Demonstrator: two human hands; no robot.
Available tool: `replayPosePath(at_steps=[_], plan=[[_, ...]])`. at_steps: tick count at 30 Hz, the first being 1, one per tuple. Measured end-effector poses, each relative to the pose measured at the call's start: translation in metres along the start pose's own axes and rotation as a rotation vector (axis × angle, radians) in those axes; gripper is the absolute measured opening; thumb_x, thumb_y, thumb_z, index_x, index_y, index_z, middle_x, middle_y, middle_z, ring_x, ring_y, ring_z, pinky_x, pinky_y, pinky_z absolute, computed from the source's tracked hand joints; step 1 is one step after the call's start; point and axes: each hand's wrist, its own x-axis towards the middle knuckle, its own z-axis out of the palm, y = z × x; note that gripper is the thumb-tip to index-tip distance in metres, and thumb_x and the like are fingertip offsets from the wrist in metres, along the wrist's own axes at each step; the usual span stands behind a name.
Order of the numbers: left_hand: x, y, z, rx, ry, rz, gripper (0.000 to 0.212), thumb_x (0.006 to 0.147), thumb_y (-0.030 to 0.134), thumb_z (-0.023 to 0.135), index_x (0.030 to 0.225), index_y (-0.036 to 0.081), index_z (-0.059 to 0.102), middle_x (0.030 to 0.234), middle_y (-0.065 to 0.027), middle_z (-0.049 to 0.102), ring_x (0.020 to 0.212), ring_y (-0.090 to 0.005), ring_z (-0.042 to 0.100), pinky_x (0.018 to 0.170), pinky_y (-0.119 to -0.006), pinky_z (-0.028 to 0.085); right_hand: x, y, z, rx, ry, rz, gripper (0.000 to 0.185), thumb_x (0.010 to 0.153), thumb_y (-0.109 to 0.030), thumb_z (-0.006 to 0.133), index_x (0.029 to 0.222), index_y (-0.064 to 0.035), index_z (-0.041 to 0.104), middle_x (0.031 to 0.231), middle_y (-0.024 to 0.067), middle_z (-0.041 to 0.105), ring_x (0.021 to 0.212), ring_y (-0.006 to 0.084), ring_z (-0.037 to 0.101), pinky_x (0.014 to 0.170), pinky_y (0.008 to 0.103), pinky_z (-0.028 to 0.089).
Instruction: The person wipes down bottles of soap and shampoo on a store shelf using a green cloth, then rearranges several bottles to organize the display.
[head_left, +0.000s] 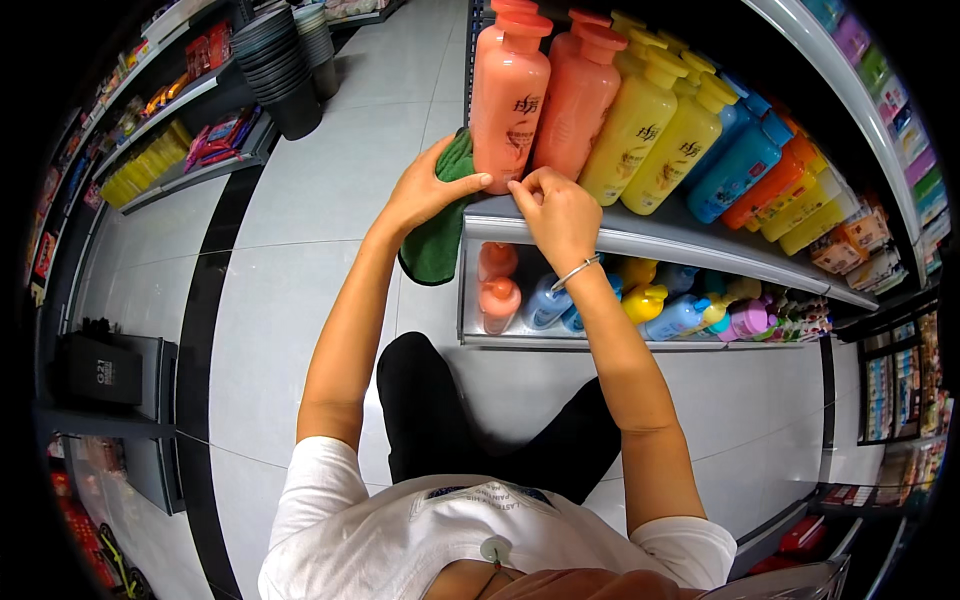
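Note:
Several large pump-less bottles stand in rows on a shelf (645, 225). At the row's left end is a pink bottle with a flat cap (511, 112). My left hand (431, 184) holds a green cloth (433, 244) against that bottle's left side, the thumb at its lower front. My right hand (556, 214), wearing a bangle (576, 271), is at the shelf edge by the same bottle's base, fingers curled; whether anything is pinched in them cannot be told. A second pink bottle (577, 105) stands just behind my right hand, with yellow bottles (634, 135) to its right.
Below is a lower shelf with pump bottles (499, 304). Blue bottles (739, 169) and orange ones stand farther right. Stacked black buckets (281, 82) and a shelf of packets (202, 161) are at the upper left. A dark box (97, 367) sits at the far left.

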Motion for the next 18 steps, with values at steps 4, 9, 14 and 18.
replayPosePath(at_steps=[4, 9, 14, 18], plan=[[0.005, -0.005, 0.0, -0.005, -0.001, 0.007, 0.073, 0.075, 0.038, 0.081, 0.133, 0.002, 0.054, 0.12, -0.0133, 0.065, 0.111, -0.0218, 0.061, 0.096, -0.034, 0.045, 0.001, 0.0, 0.0, 0.001, -0.026, 0.002, 0.021, 0.084, -0.031, 0.067, 0.076, -0.0117, 0.067, 0.076, 0.0077, 0.068, 0.068, 0.0298, 0.066, 0.058, 0.0412, 0.05], [0.008, -0.004, 0.001, 0.107, 0.0, 0.013, 0.069, 0.077, 0.036, 0.079, 0.129, 0.0, 0.054, 0.119, -0.014, 0.063, 0.108, -0.0233, 0.061, 0.095, -0.034, 0.046, 0.003, 0.001, 0.0, -0.029, -0.023, -0.024, 0.021, 0.085, -0.032, 0.066, 0.08, -0.0122, 0.07, 0.078, 0.0086, 0.069, 0.07, 0.0299, 0.066, 0.06, 0.0413, 0.05], [-0.02, -0.004, 0.012, 0.389, 0.347, 0.068, 0.057, 0.076, 0.037, 0.078, 0.116, 0.001, 0.061, 0.107, -0.0149, 0.064, 0.097, -0.0336, 0.062, 0.084, -0.04, 0.049, -0.001, 0.001, -0.012, 0.138, -0.08, -0.027, 0.02, 0.085, -0.029, 0.067, 0.079, -0.0099, 0.069, 0.077, 0.0081, 0.068, 0.071, 0.0287, 0.065, 0.061, 0.0393, 0.049], [-0.052, 0.037, 0.038, 0.446, 0.485, 0.317, 0.043, 0.075, 0.03, 0.078, 0.105, 0.004, 0.063, 0.094, -0.0099, 0.06, 0.083, -0.0324, 0.062, 0.072, -0.041, 0.049, -0.009, 0.004, -0.039, 0.421, -0.173, 0.013, 0.014, 0.084, -0.019, 0.068, 0.082, -0.0049, 0.067, 0.083, 0.0098, 0.065, 0.07, 0.0259, 0.063, 0.063, 0.0363, 0.05]])
